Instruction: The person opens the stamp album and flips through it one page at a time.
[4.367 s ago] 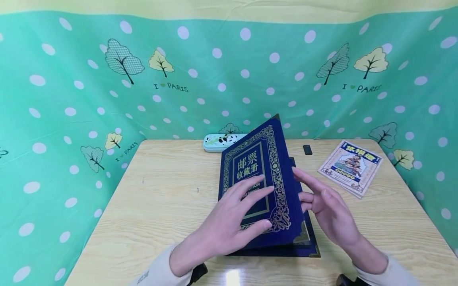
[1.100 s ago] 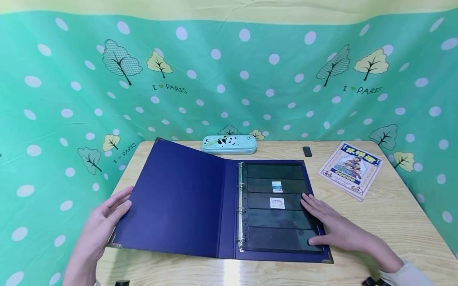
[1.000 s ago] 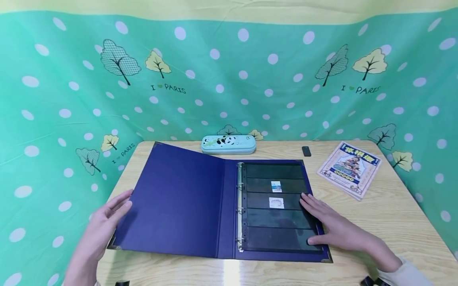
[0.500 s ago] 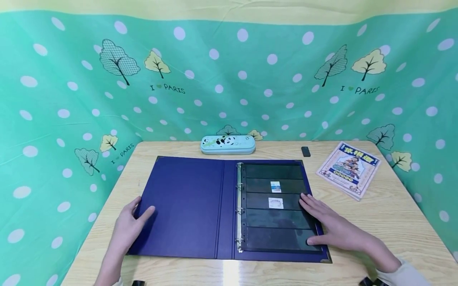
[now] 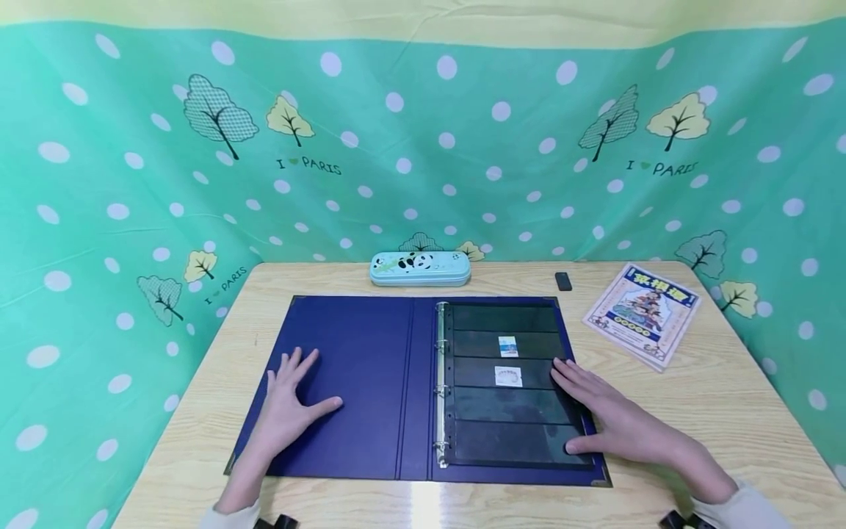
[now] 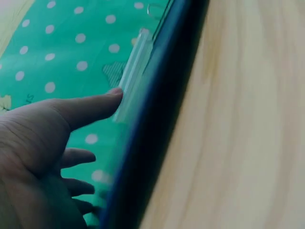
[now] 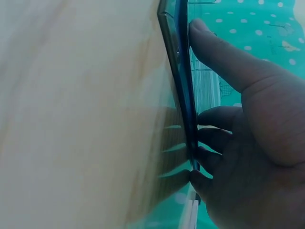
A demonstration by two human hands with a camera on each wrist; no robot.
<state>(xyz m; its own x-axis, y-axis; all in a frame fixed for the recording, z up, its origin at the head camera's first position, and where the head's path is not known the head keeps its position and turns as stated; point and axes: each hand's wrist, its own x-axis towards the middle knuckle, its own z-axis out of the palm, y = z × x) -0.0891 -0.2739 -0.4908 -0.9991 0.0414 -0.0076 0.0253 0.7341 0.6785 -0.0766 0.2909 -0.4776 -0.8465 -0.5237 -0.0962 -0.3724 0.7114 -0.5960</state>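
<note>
A dark blue stamp album [image 5: 357, 382] lies spread flat on the table, its inner front cover on the left. Metal rings hold a black stamp page [image 5: 505, 441] on the right half. Two small stamps sit in its strips: a blue-and-white stamp [image 5: 508, 347] and a pale stamp [image 5: 508, 377] below it. My left hand [image 5: 286, 411] is over the inner cover, fingers and thumb spread, holding nothing. My right hand [image 5: 615, 419] rests along the page's right edge, fingertips and thumb on the page with the fingers extended. The right wrist view shows that thumb [image 7: 214, 47] at the album's edge.
A light blue panda pencil case [image 5: 420, 269] stands at the table's back edge. To its right are a small black object [image 5: 563, 281] and a colourful booklet [image 5: 642, 316]. A green dotted cloth [image 5: 423, 147] hangs behind and beside the wooden table [image 5: 211, 367].
The album, earlier partly lifted with its front cover showing, is now open flat. My left hand has lowered the cover and moved rightward over it. My right hand has stayed on the page lately.
</note>
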